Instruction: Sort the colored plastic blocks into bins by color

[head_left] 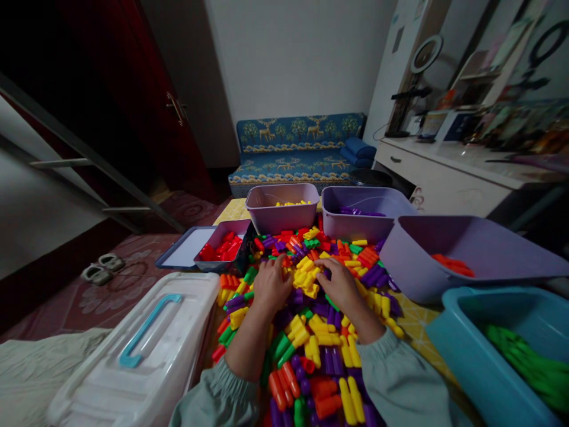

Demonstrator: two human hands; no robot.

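Note:
A heap of bullet-shaped plastic building blocks in yellow, red, orange, green and purple lies before me. Between my hands a clump of yellow building blocks (306, 276) sits on top of the heap. My left hand (272, 284) presses its curled fingers against the clump's left side; its fingertips are partly hidden. From the right, my right hand (336, 282) cups the same clump, with thumb and forefinger touching it. Nearer me lie orange blocks (284, 385), green blocks (281, 349) and more yellow blocks (351, 400).
Around the heap stand a bin with yellow pieces (282, 222), one with purple pieces (355, 227), a purple bin holding orange pieces (413, 261), a teal bin with green ones (462, 338), and a box of red pieces (244, 261). A white handled lid (173, 332) lies left.

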